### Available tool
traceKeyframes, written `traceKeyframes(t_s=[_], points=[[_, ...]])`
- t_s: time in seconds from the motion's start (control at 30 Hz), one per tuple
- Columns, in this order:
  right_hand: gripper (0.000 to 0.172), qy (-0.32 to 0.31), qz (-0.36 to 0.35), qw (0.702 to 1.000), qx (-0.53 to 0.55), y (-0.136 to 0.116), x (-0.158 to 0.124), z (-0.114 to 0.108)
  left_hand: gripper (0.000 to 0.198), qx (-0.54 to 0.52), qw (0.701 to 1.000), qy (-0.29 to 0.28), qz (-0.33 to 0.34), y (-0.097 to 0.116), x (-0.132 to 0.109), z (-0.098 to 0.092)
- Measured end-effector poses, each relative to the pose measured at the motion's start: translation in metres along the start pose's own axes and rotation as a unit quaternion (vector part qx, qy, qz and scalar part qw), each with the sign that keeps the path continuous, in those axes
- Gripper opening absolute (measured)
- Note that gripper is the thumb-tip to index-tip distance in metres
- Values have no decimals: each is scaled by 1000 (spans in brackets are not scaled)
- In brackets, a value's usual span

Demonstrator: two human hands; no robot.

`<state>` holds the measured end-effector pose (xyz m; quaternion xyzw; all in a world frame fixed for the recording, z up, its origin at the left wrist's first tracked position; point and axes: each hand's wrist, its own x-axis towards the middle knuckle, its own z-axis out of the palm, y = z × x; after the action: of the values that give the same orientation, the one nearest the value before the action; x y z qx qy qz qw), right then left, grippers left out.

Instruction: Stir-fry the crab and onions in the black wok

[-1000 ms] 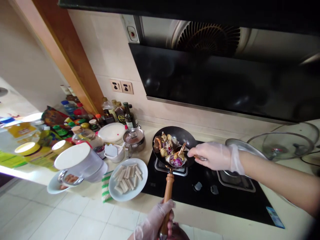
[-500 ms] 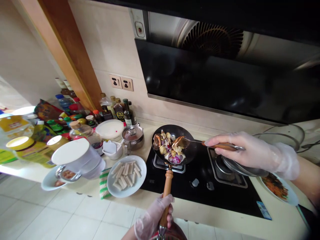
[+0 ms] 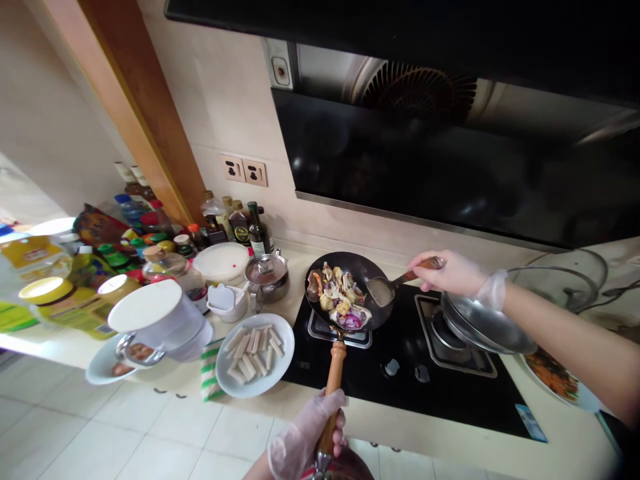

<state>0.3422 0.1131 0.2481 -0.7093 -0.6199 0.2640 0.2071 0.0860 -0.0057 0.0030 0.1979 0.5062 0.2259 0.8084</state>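
A black wok (image 3: 373,267) stands on the left burner of the black stove (image 3: 350,383). Mixed food (image 3: 340,290) with purple onion lies in its left half. My left hand (image 3: 313,427), in a clear glove, is closed round the wok's wooden handle (image 3: 336,367). My right hand (image 3: 447,272), also gloved, grips the wooden handle of a metal spatula (image 3: 381,291). The spatula's blade is inside the wok at its right side, to the right of the food.
A plate of pale sticks (image 3: 225,380) sits left of the stove, near a lidded steel pot (image 3: 267,277), a pitcher (image 3: 165,320) and many bottles (image 3: 257,230). On the right burner rests a metal pan (image 3: 480,323), with a plate of orange food (image 3: 555,377) beyond.
My right hand has moved left and slightly up with the spatula. Its blade has come off the food to the wok's right side and now lies flatter. My left hand keeps its hold.
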Motion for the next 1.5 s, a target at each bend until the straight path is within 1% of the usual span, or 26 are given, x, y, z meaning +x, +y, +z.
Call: traceKeyframes(t_s=[0.07,0.1,0.13,0.2,0.23,0.33,0.37,0.4,0.47,0.53,0.63,0.73,0.8,0.87,0.93,1.0,1.07,1.1,1.13,1.17,1.2,1.27,1.3,1.37,1.43,1.5], points=[[12,22,44,996,78,13,3,-7,25,-5,1000,-9,5,-3,4,-3],[14,31,61,991,117,24,2,-10,25,-8,1000,-14,7,-4,6,-4],[16,36,72,984,157,40,-1,-12,26,-11,1000,-19,8,-5,7,-5],[19,55,86,960,261,82,-11,-15,27,-13,1000,-19,8,-6,8,-7],[21,45,72,949,304,107,-17,-15,27,-13,1000,-14,6,-6,8,-7],[18,97,60,908,404,174,-33,-4,28,-19,1000,-8,3,-4,5,-6],[20,107,68,898,421,190,-35,5,29,-22,1000,-9,5,-3,3,-5],[22,98,77,893,433,202,-36,17,31,-26,1000,-11,9,-2,2,-5],[29,77,87,883,455,212,-35,44,36,-30,999,-13,19,0,0,-4],[32,66,88,866,488,211,-30,71,42,-30,999,-5,24,1,-1,-4],[26,77,103,832,539,213,-25,96,50,-16,1000,14,10,3,-1,-5],[21,90,123,808,570,231,-25,97,55,-8,1000,13,0,4,0,-5],[18,101,124,802,576,247,-24,83,57,-11,1000,13,8,4,1,-6],[16,113,113,807,568,257,-21,62,58,-18,1000,12,17,3,2,-6],[15,144,81,819,549,255,-16,39,59,-22,999,7,23,2,3,-7],[16,183,27,847,499,239,-15,25,60,-23,999,3,23,1,4,-7],[20,193,-60,904,377,215,-22,25,61,-24,999,7,22,0,5,-6],[22,177,-120,933,288,202,-28,30,62,-27,999,12,24,-1,5,-6],[25,159,-195,949,190,190,-37,38,62,-30,999,14,26,-2,6,-5],[27,146,-279,943,103,179,-46,49,62,-32,999,15,27,-2,6,-4],[30,143,-348,926,29,171,-56,59,63,-34,999,15,26,-3,6,-4],[35,155,-433,884,-79,161,-75,76,63,-36,999,8,19,-4,6,-4],[36,162,-452,870,-115,159,-83,80,63,-38,999,4,16,-4,6,-4],[39,166,-463,857,-152,158,-98,78,61,-40,999,-1,17,-4,5,-4],[46,156,-450,866,-154,159,-111,66,59,-41,999,-9,22,-3,5,-4],[55,144,-419,885,-145,160,-124,50,57,-43,999,-17,23,-2,4,-5]])
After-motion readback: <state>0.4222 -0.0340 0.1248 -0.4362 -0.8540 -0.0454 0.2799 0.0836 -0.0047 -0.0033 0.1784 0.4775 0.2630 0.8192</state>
